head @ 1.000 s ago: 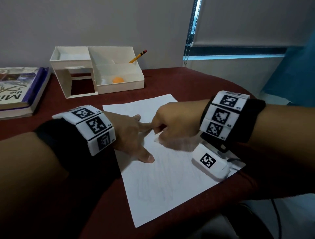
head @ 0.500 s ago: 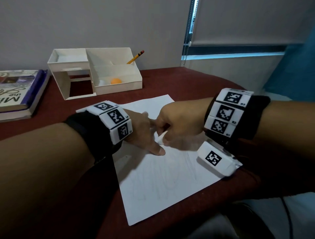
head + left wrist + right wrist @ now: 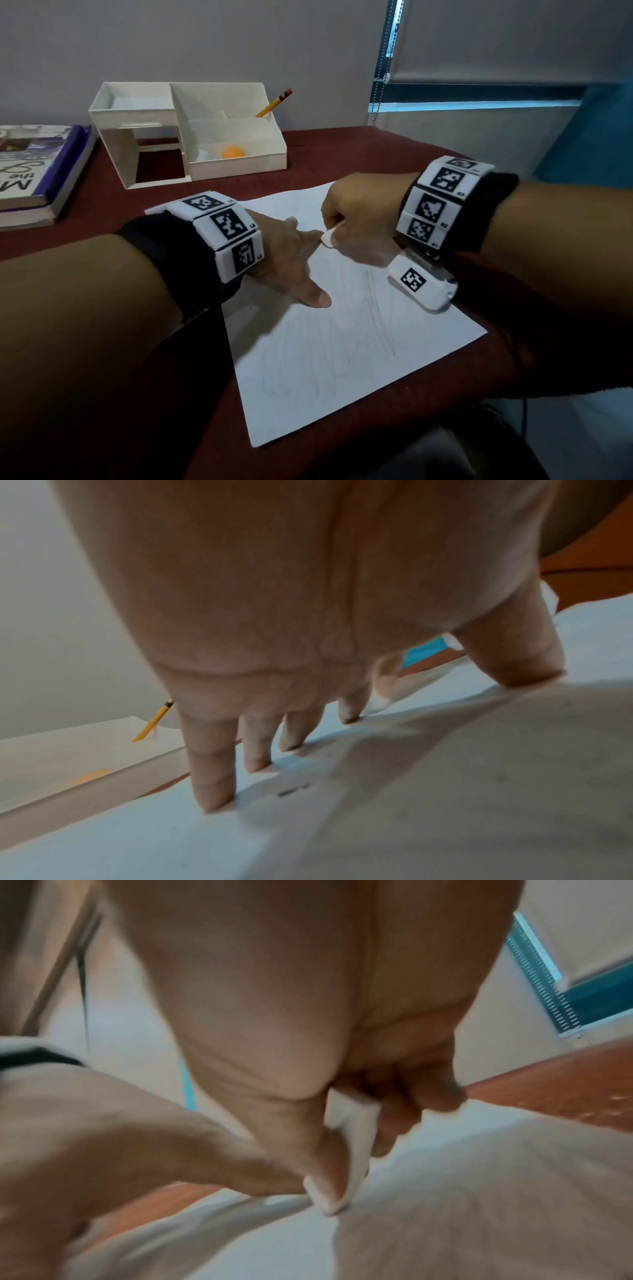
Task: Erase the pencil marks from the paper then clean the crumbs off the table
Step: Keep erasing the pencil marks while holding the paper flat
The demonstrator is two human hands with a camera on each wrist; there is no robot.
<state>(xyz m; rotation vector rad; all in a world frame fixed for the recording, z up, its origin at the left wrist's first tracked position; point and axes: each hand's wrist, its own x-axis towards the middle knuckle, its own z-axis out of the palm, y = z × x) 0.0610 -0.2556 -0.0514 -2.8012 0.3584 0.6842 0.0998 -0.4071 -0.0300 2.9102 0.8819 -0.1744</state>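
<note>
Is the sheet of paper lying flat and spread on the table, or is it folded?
Spread flat, unfolded. The paper lies as one sheet on the table; the left hand presses it with straight fingers.

Grey wall, blinded window, dark-red table.

Study desk, books, organiser, pencil

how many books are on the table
2, stacked at the table's far left edge: the top book with a purple spine lies on a lower book. Both are cut off by the frame, so more may be hidden.
</note>
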